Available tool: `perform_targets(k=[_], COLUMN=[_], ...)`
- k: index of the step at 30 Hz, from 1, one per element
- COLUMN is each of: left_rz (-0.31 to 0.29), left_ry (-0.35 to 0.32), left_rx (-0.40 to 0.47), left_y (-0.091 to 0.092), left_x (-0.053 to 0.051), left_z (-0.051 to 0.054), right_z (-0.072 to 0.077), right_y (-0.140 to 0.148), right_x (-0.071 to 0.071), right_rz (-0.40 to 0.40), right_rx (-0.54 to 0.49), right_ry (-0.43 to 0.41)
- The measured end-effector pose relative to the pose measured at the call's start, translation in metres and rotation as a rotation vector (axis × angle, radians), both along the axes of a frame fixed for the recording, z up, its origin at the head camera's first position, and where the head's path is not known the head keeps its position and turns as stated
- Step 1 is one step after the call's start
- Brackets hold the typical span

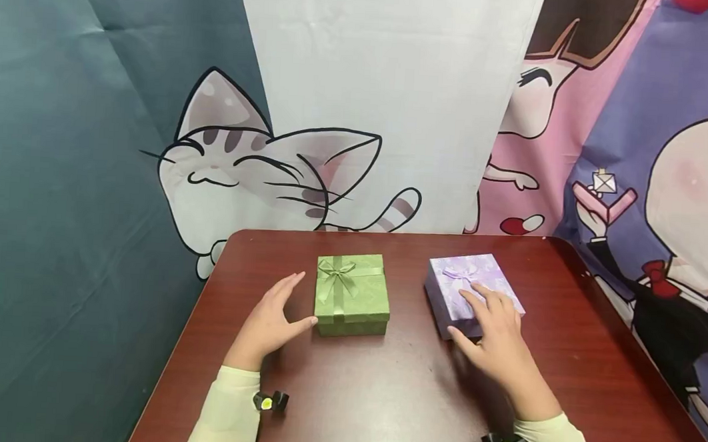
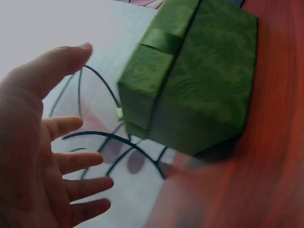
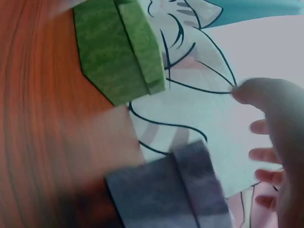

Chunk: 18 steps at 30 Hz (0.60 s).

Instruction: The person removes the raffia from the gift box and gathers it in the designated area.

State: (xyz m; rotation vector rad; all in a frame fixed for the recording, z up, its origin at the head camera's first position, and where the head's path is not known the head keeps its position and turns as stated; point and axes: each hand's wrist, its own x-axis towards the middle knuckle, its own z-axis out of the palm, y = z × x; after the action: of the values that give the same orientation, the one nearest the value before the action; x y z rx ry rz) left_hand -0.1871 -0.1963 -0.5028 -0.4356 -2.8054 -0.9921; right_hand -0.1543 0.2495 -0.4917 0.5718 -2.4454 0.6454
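A green gift box (image 1: 365, 292) with a ribbon bow on its lid sits near the middle of the table. My left hand (image 1: 267, 326) is to its left, fingers spread and thumb pointing at the box. The left wrist view shows a gap between that hand (image 2: 52, 137) and the green box (image 2: 204, 80). Farther right is a lilac gift box (image 1: 440, 299), also with a bow. My right hand (image 1: 498, 342) hovers over its near right part, hiding some of the lid. In the right wrist view the hand (image 3: 280, 142) stands apart from the lilac box (image 3: 147, 194), holding nothing.
Both boxes stand on a reddish-brown wooden table (image 1: 345, 394) with rounded far corners. Right behind it hangs a cloth backdrop (image 1: 386, 69) printed with a cat and cartoon figures. A dark strap with a small device (image 1: 270, 401) is on each wrist.
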Motion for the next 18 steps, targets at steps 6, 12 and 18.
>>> perform_targets(k=[6,12,18], left_rz=[-0.023,-0.018,-0.044], left_ry=[-0.002,0.020,0.003], left_rx=[0.349,0.581,0.650], left_y=[0.012,0.026,0.034], left_x=[-0.007,-0.011,-0.013], left_z=[-0.028,-0.050,-0.057], right_z=[-0.011,-0.034,-0.057], right_y=[-0.034,-0.075,-0.101], right_x=[-0.003,-0.015,-0.032], right_rz=[0.146,0.201,0.249], right_rx=[-0.238,-0.408,-0.632], right_ry=[0.079,-0.022,-0.267])
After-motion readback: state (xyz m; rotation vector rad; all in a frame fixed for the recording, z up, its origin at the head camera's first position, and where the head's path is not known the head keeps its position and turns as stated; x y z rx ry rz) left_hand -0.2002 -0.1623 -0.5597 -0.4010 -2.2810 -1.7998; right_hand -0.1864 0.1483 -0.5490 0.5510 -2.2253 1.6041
